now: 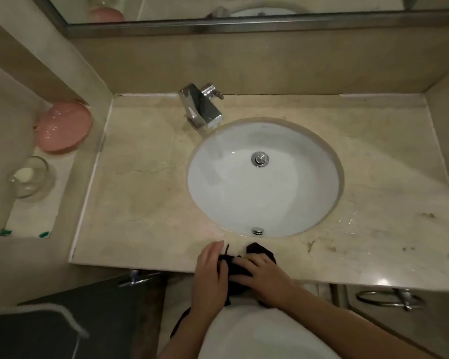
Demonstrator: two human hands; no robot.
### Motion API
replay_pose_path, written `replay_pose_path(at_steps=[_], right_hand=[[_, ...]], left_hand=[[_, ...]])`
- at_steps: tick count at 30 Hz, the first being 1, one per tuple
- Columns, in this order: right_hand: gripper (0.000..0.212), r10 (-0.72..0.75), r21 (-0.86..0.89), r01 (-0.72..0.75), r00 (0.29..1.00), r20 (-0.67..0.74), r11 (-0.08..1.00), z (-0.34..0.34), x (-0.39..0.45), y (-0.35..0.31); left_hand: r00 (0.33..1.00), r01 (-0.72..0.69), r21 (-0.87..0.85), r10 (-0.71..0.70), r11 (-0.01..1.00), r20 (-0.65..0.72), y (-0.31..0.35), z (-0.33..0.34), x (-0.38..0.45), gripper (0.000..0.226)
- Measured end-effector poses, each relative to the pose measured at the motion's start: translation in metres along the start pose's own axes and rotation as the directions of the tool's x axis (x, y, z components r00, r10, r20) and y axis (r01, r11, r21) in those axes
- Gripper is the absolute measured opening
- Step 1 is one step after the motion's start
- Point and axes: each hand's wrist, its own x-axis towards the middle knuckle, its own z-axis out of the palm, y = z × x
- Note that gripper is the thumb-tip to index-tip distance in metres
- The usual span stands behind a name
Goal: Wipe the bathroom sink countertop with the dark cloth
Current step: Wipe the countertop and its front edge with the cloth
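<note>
The dark cloth (260, 251) is bunched at the front edge of the beige marble countertop (140, 193), just below the round white basin (265, 177). My left hand (210, 273) holds the cloth's left side, fingers curled over it. My right hand (263, 274) grips the cloth from the right, lying across its middle. Part of the cloth hangs below the counter edge between my hands. Water drops and dark specks mark the countertop at the right (353, 224).
A chrome faucet (201, 107) stands behind the basin at the left. On a side ledge at the left sit a pink dish (65, 125) and a glass jar (29, 177). A mirror (244, 9) runs along the back wall. A towel ring (384, 299) hangs under the counter.
</note>
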Motion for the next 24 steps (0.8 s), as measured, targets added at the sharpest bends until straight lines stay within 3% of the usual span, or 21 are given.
replay_pose_path(at_steps=[3,5,8,12,14,16,18,19,21,24], right_hand=[[0.045,0.087,0.073,-0.081,0.994,-0.072,0.994,-0.011,0.005,0.007],[0.047,0.254,0.15,-0.233,0.958,-0.137,0.961,-0.02,0.005,0.024],[0.046,0.552,0.253,-0.5,0.807,-0.212,0.828,-0.042,-0.001,0.064],[0.043,0.703,0.363,-0.603,0.633,-0.324,0.71,-0.109,-0.053,0.108],[0.047,0.766,0.35,-0.691,0.49,-0.417,0.633,-0.141,-0.1,0.131],[0.048,0.84,0.385,-0.794,0.268,-0.472,0.47,-0.159,-0.158,0.157],[0.05,0.899,0.42,-0.868,0.067,-0.432,0.266,-0.16,-0.208,0.176],[0.054,0.916,0.42,-0.887,0.01,-0.401,0.194,-0.155,-0.225,0.181],[0.058,0.925,0.394,-0.908,-0.023,-0.379,0.139,-0.137,-0.237,0.183],[0.046,0.912,0.37,-0.919,-0.028,-0.409,0.138,-0.108,-0.208,0.175]], left_hand=[[0.993,0.101,-0.019,-0.102,0.995,-0.052,0.012,0.012,-0.002,0.041],[0.99,0.117,-0.001,-0.116,0.993,-0.082,0.017,0.018,-0.001,0.041],[0.983,0.14,0.028,-0.136,0.99,-0.123,0.024,0.029,-0.001,0.042],[0.989,0.07,0.11,-0.055,0.991,-0.135,0.038,0.048,0.001,0.045],[0.995,-0.06,0.153,0.072,0.986,-0.074,0.046,0.058,0.003,0.05],[0.985,-0.171,0.207,0.172,0.963,0.014,0.054,0.068,0.004,0.055],[0.972,-0.236,0.243,0.221,0.941,0.084,0.058,0.076,0.007,0.06],[0.97,-0.239,0.251,0.217,0.938,0.114,0.06,0.079,0.008,0.063],[0.975,-0.209,0.266,0.18,0.941,0.129,0.061,0.085,0.012,0.067],[0.989,-0.146,0.271,0.134,0.952,0.062,0.065,0.09,0.017,0.066]])
